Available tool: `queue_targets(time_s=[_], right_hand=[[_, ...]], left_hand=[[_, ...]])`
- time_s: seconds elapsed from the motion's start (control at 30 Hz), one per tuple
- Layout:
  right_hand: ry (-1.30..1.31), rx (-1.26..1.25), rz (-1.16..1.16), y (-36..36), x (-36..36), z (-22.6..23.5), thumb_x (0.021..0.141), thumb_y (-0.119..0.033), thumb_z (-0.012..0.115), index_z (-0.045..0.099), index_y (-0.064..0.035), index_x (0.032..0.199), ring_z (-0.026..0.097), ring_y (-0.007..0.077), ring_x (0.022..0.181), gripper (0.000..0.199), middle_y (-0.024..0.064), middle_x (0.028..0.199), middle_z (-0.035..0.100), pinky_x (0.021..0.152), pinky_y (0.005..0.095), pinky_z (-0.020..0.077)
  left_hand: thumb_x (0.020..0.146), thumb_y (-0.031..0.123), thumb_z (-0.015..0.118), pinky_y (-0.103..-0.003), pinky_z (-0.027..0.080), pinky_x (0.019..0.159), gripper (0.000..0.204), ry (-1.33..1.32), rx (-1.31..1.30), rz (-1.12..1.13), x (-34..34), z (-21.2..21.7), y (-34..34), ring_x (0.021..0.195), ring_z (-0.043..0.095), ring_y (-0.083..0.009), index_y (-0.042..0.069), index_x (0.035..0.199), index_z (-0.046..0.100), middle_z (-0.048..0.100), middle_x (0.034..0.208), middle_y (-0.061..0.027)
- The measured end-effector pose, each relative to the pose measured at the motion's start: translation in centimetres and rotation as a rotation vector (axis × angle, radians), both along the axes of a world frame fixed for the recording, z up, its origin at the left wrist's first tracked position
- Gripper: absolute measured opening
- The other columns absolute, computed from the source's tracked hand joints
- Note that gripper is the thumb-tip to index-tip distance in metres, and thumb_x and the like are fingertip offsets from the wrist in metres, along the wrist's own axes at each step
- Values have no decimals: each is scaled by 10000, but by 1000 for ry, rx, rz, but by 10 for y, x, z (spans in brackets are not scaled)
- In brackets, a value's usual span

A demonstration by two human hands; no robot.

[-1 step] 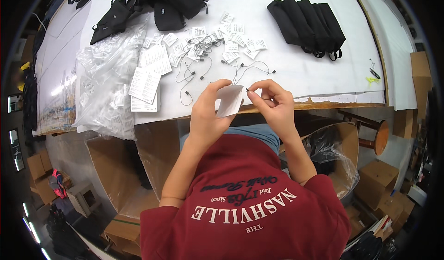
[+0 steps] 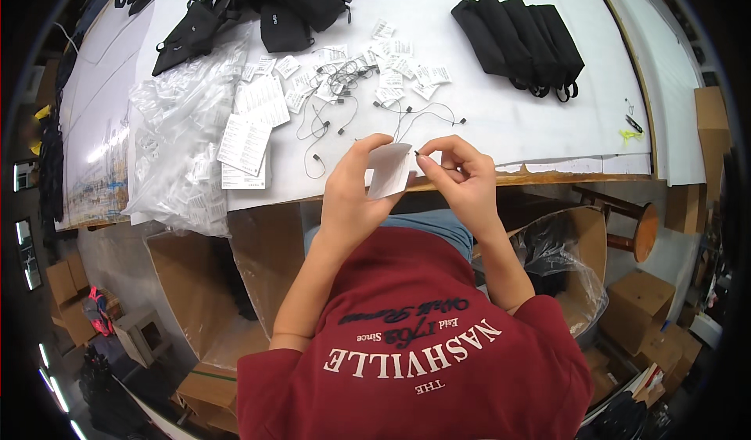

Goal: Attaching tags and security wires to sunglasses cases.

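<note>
My left hand (image 2: 350,193) grips a white card tag (image 2: 388,172), thumb and fingers closed on its left side, just over the table's near edge. Close to the card's upper right corner, my right hand (image 2: 463,180) pinches a small black string end (image 2: 418,153) between thumb and forefinger. Whether that string passes through the card is too small to tell. Beyond my hands lie loose black tag strings (image 2: 426,114) with little black plugs. Further off is a tangle of these strings among several small white packets (image 2: 432,75). Printed white cards (image 2: 245,144) are stacked to the left.
Clear plastic bags (image 2: 180,143) of white packets cover the table's left part. Black fabric pouches (image 2: 301,6) are heaped at the back; more pouches (image 2: 520,45) lie in a row at right. A small black tool (image 2: 634,124) rests near the right edge. Open cartons (image 2: 192,291) stand below.
</note>
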State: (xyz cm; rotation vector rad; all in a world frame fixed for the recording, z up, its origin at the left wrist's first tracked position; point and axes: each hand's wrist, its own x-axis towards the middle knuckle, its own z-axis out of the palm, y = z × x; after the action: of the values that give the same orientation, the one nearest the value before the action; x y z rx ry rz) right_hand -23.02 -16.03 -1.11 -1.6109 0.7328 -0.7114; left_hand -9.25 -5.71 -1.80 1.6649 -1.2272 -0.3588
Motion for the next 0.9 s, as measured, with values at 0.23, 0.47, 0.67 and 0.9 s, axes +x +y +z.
queue_targets(time_s=[0.23, 0.47, 0.67, 0.9], right_hand=[[37, -52, -15, 1, -1, 0, 801, -77, 715, 694, -45, 894, 223, 24, 477, 102, -65, 513, 284, 453, 229, 169], [49, -110, -13, 2, 0, 2, 792, -72, 726, 707, -43, 900, 264, 28, 468, 113, -25, 506, 394, 429, 228, 189], [-18, -181, -12, 7, 2, 4, 767, -17, 735, 716, -8, 889, 334, 3, 486, 124, -25, 580, 543, 435, 197, 228], [68, -223, 83, 6, -3, 15, 770, -14, 718, 714, -28, 917, 625, 123, 632, 147, 91, 776, 689, 524, 218, 514]], left_hand=[[809, 190, 720, -327, 478, 798, 438, 241, -41, -135, 0, 10, 3, 893, 623, -243, 47, 1163, 505, 622, 1010, -121], [894, 157, 609, -292, 461, 808, 259, 463, -6, -87, -1, 8, 4, 893, 610, -174, 19, 1102, 537, 641, 964, -101], [870, 156, 646, -268, 475, 754, 214, 476, 24, -27, -1, 6, 4, 817, 624, -146, 26, 1025, 577, 660, 889, -78], [841, 143, 679, -257, 476, 721, 180, 409, 1, -15, 3, 4, 5, 771, 622, -131, 31, 962, 606, 660, 832, -60]])
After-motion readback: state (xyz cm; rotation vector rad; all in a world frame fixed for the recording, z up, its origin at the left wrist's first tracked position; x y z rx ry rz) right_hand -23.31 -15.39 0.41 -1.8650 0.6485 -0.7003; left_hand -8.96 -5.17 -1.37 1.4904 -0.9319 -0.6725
